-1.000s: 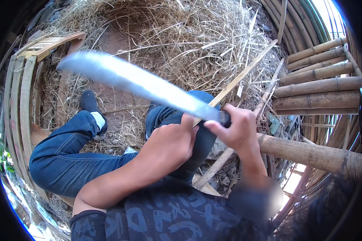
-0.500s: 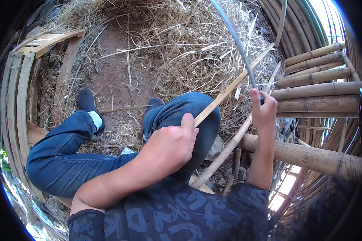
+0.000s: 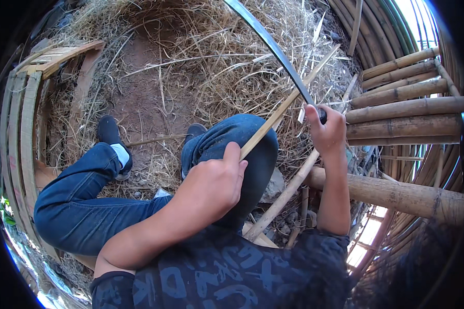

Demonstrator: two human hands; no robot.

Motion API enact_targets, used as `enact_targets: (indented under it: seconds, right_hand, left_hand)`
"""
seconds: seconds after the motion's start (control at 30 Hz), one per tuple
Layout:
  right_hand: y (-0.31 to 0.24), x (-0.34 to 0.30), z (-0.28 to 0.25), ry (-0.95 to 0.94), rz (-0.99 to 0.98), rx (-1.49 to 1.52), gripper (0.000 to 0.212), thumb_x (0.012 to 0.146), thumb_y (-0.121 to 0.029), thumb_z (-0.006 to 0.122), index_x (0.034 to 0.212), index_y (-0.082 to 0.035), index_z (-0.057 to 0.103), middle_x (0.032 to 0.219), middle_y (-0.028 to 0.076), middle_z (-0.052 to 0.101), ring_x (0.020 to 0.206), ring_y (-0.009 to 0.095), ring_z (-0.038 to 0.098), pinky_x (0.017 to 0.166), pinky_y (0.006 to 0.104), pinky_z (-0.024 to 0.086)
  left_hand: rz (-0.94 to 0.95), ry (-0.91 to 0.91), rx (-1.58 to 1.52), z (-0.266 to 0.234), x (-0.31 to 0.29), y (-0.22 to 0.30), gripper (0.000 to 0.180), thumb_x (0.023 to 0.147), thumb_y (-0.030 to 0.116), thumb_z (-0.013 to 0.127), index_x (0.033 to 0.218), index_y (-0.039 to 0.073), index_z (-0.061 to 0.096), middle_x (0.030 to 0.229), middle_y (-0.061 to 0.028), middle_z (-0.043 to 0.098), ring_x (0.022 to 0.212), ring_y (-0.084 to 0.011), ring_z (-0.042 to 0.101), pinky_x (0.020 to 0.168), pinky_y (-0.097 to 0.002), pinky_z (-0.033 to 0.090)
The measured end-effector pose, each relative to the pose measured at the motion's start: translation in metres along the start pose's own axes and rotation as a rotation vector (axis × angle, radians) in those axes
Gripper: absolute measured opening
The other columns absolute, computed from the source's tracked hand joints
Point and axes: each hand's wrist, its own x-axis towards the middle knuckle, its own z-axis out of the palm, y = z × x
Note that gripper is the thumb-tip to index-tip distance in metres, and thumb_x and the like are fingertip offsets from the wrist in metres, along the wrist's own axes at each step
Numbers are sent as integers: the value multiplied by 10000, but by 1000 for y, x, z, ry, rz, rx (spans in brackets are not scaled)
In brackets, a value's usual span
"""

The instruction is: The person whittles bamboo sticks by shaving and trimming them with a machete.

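Observation:
A split bamboo strip (image 3: pixel 271 121) is gripped near its lower end by my left hand (image 3: pixel 215 184), thumb pressed along it. The strip slants up to the right across my raised knee (image 3: pixel 245 135). My right hand (image 3: pixel 329 129) is closed round the dark handle (image 3: pixel 322 114) of a long curved knife. Its blade (image 3: pixel 270 44) arcs up and to the left and crosses over the strip's upper half. Whether the blade touches the strip I cannot tell.
Dry shavings (image 3: pixel 232 77) cover the ground ahead of my feet. A slatted wooden frame (image 3: pixel 28 113) stands at the left. Bamboo poles (image 3: pixel 402 108) are stacked at the right, above a thick bamboo pole (image 3: pixel 392 195). A thinner stick (image 3: pixel 283 195) leans beside my knee.
The knife's blade has swung left and its broad side now shows more. My right hand has shifted slightly left and down. My left hand still holds the strip.

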Motion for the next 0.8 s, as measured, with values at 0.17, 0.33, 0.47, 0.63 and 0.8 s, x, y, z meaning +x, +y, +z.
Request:
enact_targets:
  seconds: [0.17, 0.33, 0.47, 0.63, 0.8]
  right_hand:
    - [-38, -31, 1, -121, 19, -30, 688, 774, -706, 610, 692, -23, 633, 521, 119, 567, 503, 278, 619, 494, 374, 467]
    - [-47, -33, 2, -140, -341, -98, 658, 748, -703, 642, 671, -50, 623, 501, 114, 537, 477, 276, 591, 494, 382, 469]
    - [6, 12, -7, -46, 144, -2, 753, 799, -753, 534, 651, -21, 624, 502, 62, 541, 471, 206, 581, 472, 350, 452]
    - [-8, -9, -6, -71, 133, -16, 747, 807, -738, 536, 656, -12, 622, 503, 87, 540, 479, 227, 591, 474, 359, 453]
    - [-34, -21, 6, -187, -256, 5, 719, 724, -743, 623, 648, -28, 599, 514, 132, 535, 501, 314, 599, 508, 403, 472]
  left_hand:
    - [30, 27, 48, 7, 1, -8, 209, 971, 154, 471, 905, -32, 404, 551, -227, 558, 507, -420, 585, 453, -501, 465]
    - [32, 41, 40, 5, -3, -9, 207, 971, 155, 472, 901, -27, 403, 548, -224, 557, 502, -414, 584, 450, -499, 466]
    - [15, 20, 53, -2, -2, -3, 206, 971, 158, 476, 901, -22, 405, 543, -212, 556, 498, -402, 588, 446, -492, 466]
    - [-1, -19, 67, 4, 4, -3, 206, 971, 159, 476, 887, -12, 398, 537, -202, 553, 500, -400, 589, 447, -487, 469]
    - [30, 34, 68, 6, -2, -7, 200, 971, 150, 472, 880, -11, 396, 544, -207, 555, 509, -402, 592, 454, -483, 476]
